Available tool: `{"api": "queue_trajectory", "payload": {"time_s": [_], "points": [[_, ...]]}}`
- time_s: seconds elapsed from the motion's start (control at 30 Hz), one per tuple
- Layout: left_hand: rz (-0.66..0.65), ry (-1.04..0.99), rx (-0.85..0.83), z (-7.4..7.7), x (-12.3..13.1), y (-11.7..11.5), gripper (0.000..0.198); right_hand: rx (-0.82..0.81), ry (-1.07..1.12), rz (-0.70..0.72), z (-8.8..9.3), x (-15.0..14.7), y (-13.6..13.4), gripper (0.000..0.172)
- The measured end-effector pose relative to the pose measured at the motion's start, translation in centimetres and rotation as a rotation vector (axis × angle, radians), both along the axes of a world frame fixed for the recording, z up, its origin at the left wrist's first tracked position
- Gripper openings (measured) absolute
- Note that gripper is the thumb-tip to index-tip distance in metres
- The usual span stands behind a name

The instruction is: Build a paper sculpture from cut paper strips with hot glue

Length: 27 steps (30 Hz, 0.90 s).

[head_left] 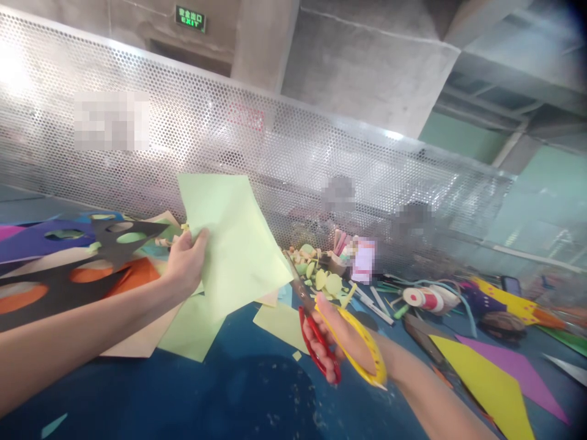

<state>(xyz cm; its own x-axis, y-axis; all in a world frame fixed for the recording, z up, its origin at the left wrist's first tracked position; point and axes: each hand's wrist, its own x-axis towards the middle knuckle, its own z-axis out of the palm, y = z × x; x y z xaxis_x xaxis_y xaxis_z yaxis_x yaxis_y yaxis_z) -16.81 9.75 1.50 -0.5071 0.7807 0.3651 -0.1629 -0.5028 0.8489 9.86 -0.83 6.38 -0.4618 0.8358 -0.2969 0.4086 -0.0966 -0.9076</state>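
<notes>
My left hand (186,263) pinches the left edge of a pale green sheet of paper (233,238), held up above the table. The sheet's right side has a curved edge. In my right hand (334,333) is a pair of scissors (375,360) with one yellow and one red handle loop; my fingers and thumb pass through the loops. The blades point up and left, and their tips are at the sheet's lower right corner. Whether the blades are apart is hard to make out. Below the sheet lie more pale green paper pieces (284,325).
Coloured sheets with round holes (50,263) lie at the left. Small cut paper discs (332,284) are heaped in the middle, near a red and white spool (424,298). Yellow paper (481,385) and purple paper (513,373) are at the right. A perforated metal panel (192,128) stands behind.
</notes>
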Motion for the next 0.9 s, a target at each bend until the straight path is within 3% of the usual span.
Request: {"api": "queue_trajectory", "payload": {"time_s": [0.37,0.7,0.9], "points": [[0.002,0.002,-0.029,0.2,0.2,-0.3,0.022,0.035,-0.052,0.046,0.1,0.3,0.0,0.053],[0.000,-0.002,-0.008,0.3,0.0,-0.1,0.017,-0.015,-0.019,-0.038,-3.6,1.0,2.4,0.058],[-0.008,-0.007,0.012,0.5,0.1,-0.2,0.016,-0.049,0.014,-0.092,-3.2,0.6,2.0,0.059]]}}
